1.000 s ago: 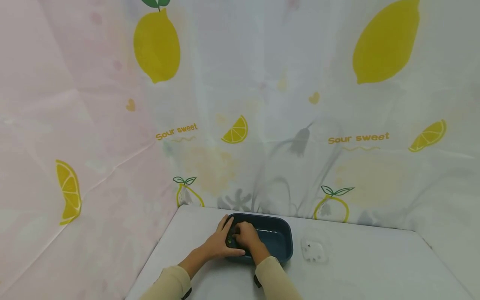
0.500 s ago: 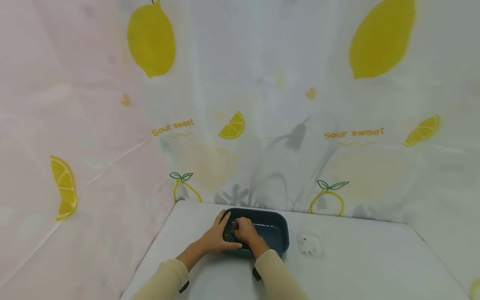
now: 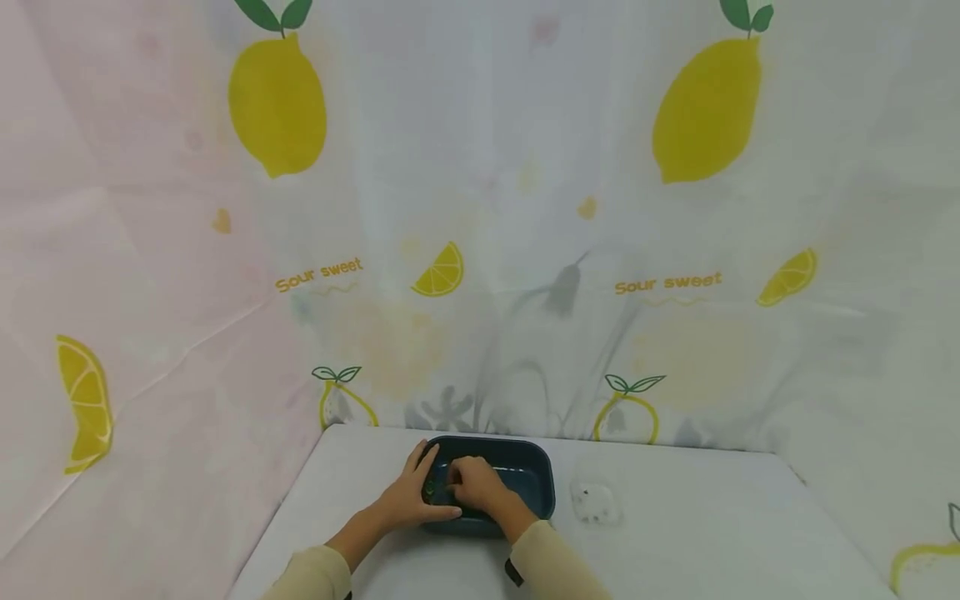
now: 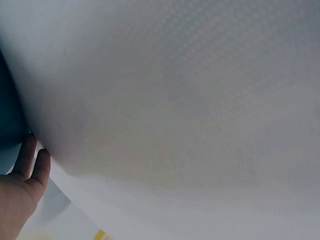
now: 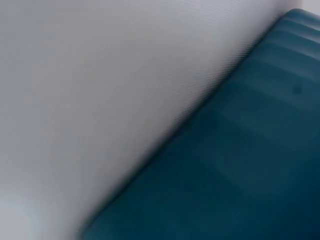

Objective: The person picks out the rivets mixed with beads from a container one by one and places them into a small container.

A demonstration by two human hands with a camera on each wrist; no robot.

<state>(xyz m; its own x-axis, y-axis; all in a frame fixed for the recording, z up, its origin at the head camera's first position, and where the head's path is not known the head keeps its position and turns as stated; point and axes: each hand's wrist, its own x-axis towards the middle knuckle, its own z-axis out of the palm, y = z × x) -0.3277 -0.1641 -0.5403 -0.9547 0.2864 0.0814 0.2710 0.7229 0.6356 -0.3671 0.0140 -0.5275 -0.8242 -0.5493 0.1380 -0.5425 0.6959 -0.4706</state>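
In the head view, a dark blue rectangular basin (image 3: pixel 528 479) stands on the white table. My left hand (image 3: pixel 405 500) rests against its left end with fingers spread, the thumb lying along the near rim. The left wrist view shows two of that hand's fingers (image 4: pixel 42 167) extended at the basin's blue wall. My right hand (image 3: pixel 476 485) reaches into the basin, its fingers curled toward the left end. Small green bits (image 3: pixel 430 487) show between the hands, too small to identify. Whatever the right fingertips may hold is hidden. Only the basin's outer side (image 5: pixel 240 145) appears in the right wrist view.
Right of the basin lies a clear, shallow plastic container (image 3: pixel 596 502) with small dark specks. Behind the table (image 3: pixel 675 533) hangs a lemon-patterned cloth (image 3: pixel 480 333), close to the basin's far side.
The head view has shifted, so the whole scene sits further left. Both hands keep nearly the same place at the basin, the right one still curled inside it.
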